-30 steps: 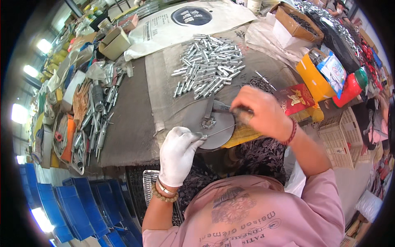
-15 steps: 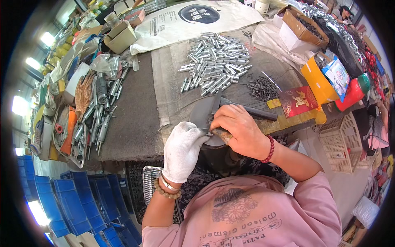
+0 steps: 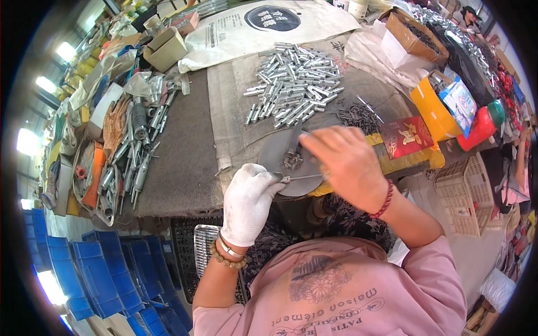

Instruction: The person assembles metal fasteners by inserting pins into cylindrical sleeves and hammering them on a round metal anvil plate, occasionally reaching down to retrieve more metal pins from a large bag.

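My left hand point(image 3: 250, 196), in a white knit glove, pinches a small metal tube point(image 3: 286, 180) between thumb and forefinger. From the tube a thin rod point(image 3: 307, 177) runs to the right, above a round grey metal plate point(image 3: 274, 151). A small dark cluster of parts point(image 3: 292, 162) sits on the plate. Behind it stands a dark, flat metal piece point(image 3: 295, 138), perhaps a hammer head. My bare right hand point(image 3: 347, 159), smeared by motion, is just right of the plate and hides the dark handle there. Whether it grips that handle cannot be made out.
A heap of silver metal tubes point(image 3: 297, 84) lies beyond the plate. Beside it are small dark pins point(image 3: 358, 117) and a red envelope point(image 3: 406, 137). Tools point(image 3: 134, 151) crowd the bench's left side. A yellow container point(image 3: 434, 106) and a red bottle point(image 3: 479, 129) stand at right.
My right hand has left the small tube and moved right, over the dark handle. The plate, the part cluster and the thin rod now show. My left hand keeps its place.
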The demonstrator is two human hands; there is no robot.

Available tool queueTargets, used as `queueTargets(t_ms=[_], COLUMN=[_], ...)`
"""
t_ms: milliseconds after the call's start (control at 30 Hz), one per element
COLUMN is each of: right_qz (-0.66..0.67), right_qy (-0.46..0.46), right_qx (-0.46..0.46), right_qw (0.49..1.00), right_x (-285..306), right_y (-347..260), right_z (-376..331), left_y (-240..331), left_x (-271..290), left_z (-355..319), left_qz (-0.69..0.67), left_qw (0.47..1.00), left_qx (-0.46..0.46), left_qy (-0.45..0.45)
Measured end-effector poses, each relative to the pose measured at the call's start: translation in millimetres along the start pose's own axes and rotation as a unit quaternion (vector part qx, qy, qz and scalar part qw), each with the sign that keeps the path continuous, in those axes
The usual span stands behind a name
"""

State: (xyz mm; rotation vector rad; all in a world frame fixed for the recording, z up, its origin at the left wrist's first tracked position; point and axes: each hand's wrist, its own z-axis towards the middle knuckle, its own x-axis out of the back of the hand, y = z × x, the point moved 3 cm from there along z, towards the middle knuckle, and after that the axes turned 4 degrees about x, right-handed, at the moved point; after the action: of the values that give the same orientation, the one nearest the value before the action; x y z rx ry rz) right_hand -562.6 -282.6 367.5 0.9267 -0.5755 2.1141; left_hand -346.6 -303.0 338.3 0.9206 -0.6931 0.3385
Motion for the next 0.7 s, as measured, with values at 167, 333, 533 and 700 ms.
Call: queueTargets(t_ms=[167, 333, 533, 700], right_qz=[-0.034, 0.113, 0.066, 0.127], right_qy=[-0.091, -0.051, -0.011, -0.056], right_qx=[-0.084, -0.152, -0.068, -0.138], right_qw=[0.992, 0.98, 0.995, 0.981], right_x=[9.9, 17.8, 18.1, 11.8], right_y=[19.1, 6.7, -8.3, 6.2], right_z=[-16.0, -23.1, -35.5, -28.7], left_y=[3.0, -3.8, 1.1, -1.8], left_x=[0.6, -0.9, 1.7, 2.1], left_z=[1.6, 3.3, 10.1, 2.1], left_qz=[-0.021, -0.016, 0.012, -0.01], left_qw=[0.999, 1.0, 1.0, 1.0], left_qx=[0.024, 0.017, -0.026, -0.001], left_qy=[-0.012, -0.006, 0.005, -0.009])
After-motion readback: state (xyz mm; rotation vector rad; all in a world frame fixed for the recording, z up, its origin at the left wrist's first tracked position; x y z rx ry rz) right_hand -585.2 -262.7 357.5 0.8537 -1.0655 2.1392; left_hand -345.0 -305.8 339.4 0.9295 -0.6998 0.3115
